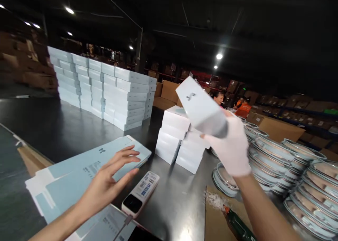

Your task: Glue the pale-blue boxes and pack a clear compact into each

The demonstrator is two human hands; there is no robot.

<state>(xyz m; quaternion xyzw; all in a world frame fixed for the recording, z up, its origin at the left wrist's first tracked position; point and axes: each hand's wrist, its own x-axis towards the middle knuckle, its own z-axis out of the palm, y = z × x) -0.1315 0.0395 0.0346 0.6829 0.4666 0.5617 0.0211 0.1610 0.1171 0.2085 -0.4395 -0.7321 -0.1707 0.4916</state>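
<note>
My right hand (232, 146), in a white glove, grips a small white box (199, 102) with a dark curved mark on its face. The box is tilted in the air above a short stack of white boxes (171, 135). Bare and with fingers spread, my left hand (111, 174) hovers over a pile of flat light-blue printed cartons (76, 168); whether it touches them I cannot tell. Beside its fingertips lies a white power bank (142, 193) with a dark display and a cable plugged into its end.
A long wall of stacked pale boxes (113, 93) stands at the back left. Stacks of round, rimmed items (271, 156) fill the right side. A green-handled tool (237, 223) lies on cardboard with white shreds (216, 200). People in orange (243, 109) are in the background.
</note>
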